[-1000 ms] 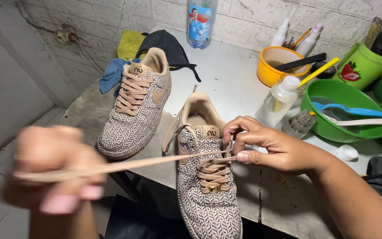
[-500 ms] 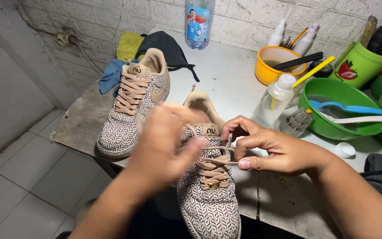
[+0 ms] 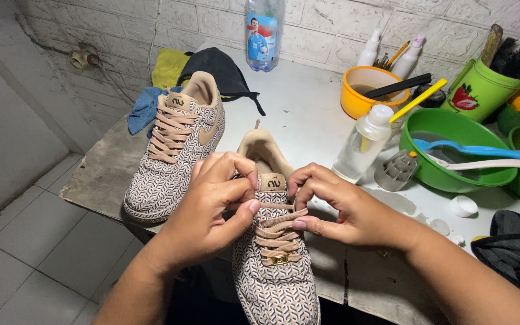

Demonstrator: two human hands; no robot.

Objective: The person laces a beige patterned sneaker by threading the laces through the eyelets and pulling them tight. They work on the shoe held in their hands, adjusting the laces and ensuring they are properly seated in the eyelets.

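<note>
A person's 2 bare hands meet over the near patterned sneaker (image 3: 275, 277), which lies toe toward the camera at the front edge of a worn white table (image 3: 308, 114); the left hand (image 3: 212, 210) is pinched shut on the tan lace (image 3: 275, 232) at the shoe's top eyelets, thumb pressed against forefinger, while the right hand (image 3: 338, 207) curls closed on the other side of the tongue, its fingertips gripping the lace where it leaves the upper rows. The lace runs in flat bars down to a small gold tag (image 3: 279, 260). A matching second sneaker (image 3: 176, 156), fully laced, rests just beside it to the left, in front of a blue cloth (image 3: 142, 108), a yellow cloth (image 3: 170, 67) and a black cloth (image 3: 221, 69). To the right stand a clear squeeze bottle (image 3: 362, 147), a green basin (image 3: 452, 147) holding a blue brush handle (image 3: 482, 150), a yellow bowl (image 3: 368, 90) and a green cup of brushes (image 3: 482, 90); a plastic drink bottle (image 3: 263, 33) stands at the tiled wall. Lacing at this stage seems to go best with the lace kept flat and untwisted, both sides drawn with even tension, and the shoe held steady so it does not slide off the table edge
</note>
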